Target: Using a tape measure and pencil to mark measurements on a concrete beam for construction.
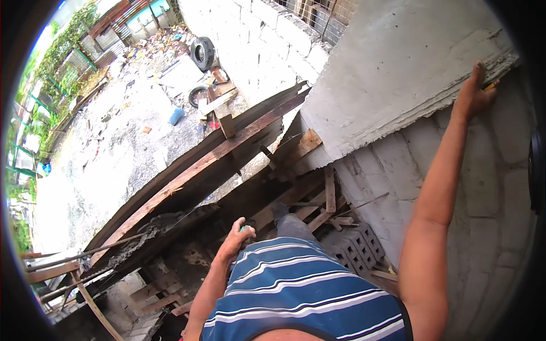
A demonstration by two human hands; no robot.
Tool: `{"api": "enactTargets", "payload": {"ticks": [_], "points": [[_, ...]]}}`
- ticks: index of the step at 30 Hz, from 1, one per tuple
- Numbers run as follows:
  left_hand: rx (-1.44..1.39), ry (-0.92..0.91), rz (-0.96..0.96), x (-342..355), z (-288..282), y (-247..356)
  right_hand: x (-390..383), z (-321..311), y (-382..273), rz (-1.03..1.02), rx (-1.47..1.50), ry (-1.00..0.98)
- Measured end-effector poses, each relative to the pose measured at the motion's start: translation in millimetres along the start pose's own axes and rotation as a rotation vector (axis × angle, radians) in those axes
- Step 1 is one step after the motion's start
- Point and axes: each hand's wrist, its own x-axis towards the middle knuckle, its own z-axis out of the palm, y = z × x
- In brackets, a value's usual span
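My right hand (476,95) reaches far up and right to the ragged lower edge of the grey plaster layer (398,74) on a block wall. Its fingers are closed round a small yellow thing (489,87), of which only a bit shows. Low in front of my body, my left hand (233,237) is closed on a small greenish thing (245,228), too hidden to name. Below the plaster edge, the rough blocks of the wall (483,182) are bare.
A long wooden beam (210,162) slants across the opening beside me. Hollow blocks (359,247) and loose boards (330,190) lie below by my leg. Outside, tyres (202,53), a blue container (176,116) and scattered rubbish lie on the ground. A white block wall (244,42) stands behind.
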Motion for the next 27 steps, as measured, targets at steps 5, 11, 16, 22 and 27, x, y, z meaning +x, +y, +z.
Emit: {"api": "enactTargets", "payload": {"ticks": [5, 11, 16, 22, 27], "points": [[-0.201, 0.198, 0.339, 28, -27, 80, -3, 2, 12, -0.097, 0.143, 0.003], [0.252, 0.736, 0.808, 124, -63, 231, 15, -8, 42, -0.656, -0.509, -0.016], [0.554, 0.928, 0.881, 203, -30, 312, 19, -15, 57, -0.107, -0.090, -0.097], [0.666, 1.053, 0.764, 220, -26, 322, 3, -20, 28, -0.176, -0.084, -0.044], [0.670, 1.244, 1.021, 243, -26, 327, -8, -14, 6, -0.022, -0.080, 0.027]]}}
